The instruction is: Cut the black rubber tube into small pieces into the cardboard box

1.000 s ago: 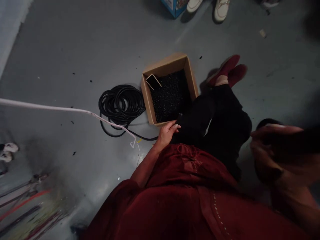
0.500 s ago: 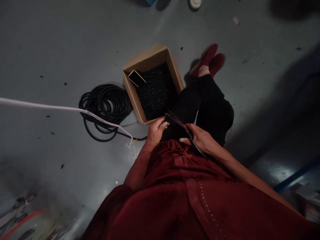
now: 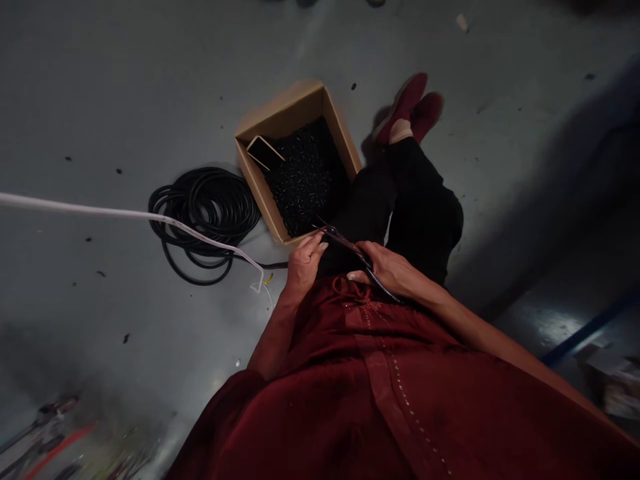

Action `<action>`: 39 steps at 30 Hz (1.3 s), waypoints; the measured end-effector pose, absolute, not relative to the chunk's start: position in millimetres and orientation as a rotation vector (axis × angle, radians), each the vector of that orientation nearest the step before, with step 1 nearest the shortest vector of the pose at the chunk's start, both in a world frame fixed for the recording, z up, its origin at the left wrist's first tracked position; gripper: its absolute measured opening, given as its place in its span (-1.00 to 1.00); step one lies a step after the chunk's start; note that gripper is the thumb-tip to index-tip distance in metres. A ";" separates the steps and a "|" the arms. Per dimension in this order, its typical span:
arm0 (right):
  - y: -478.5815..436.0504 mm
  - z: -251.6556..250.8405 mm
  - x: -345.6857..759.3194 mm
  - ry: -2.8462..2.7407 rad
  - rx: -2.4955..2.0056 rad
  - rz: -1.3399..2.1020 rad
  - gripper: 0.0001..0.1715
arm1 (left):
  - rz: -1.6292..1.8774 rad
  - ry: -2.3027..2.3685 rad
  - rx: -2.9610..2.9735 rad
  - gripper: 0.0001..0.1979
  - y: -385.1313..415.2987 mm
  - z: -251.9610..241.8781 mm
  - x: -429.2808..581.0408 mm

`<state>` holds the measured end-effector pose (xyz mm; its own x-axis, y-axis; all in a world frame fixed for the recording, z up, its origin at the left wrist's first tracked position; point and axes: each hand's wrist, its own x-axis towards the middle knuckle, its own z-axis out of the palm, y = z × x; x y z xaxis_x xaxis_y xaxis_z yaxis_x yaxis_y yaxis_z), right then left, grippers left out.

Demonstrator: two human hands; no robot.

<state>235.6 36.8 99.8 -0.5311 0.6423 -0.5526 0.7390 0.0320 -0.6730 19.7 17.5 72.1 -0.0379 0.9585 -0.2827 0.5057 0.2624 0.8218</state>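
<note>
My left hand [image 3: 303,263] is closed, thumb and fingers pinched together, beside the near edge of a cardboard box [image 3: 259,198]. A black cable [image 3: 273,265] runs from a coil on the floor into this hand; its end is hard to make out in the dark. Dark-handled scissors [image 3: 346,244] are in my right hand [image 3: 387,268], which is closed round the handles. Their blades point left and reach the fingertips of my left hand. Inside the box lies a heap of short black pieces [image 3: 303,173], with a small dark, light-edged tray [image 3: 266,155] leaning at its left corner.
The black cable coil [image 3: 205,220] lies on the grey floor left of the box. A white cord [image 3: 100,211] stretches across from the left. My crossed legs [image 3: 420,207] are right of the box. A blue bar [image 3: 590,330] and blurred clutter [image 3: 55,440] are near the lower corners.
The scissors have moved slightly left, so their blades now reach my left fingertips. The whole view has shifted a little. Both hands keep their grips.
</note>
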 end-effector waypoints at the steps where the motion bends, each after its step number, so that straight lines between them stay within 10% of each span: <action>1: 36.7 99.2 235.4 2.182 1.467 -1.540 -0.35 | 0.658 1.675 1.378 -0.70 17.3 72.3 19.3; 39: 42.1 103.6 227.1 2.136 1.353 -1.797 -0.18 | 0.629 1.675 1.368 -0.69 12.5 69.9 11.3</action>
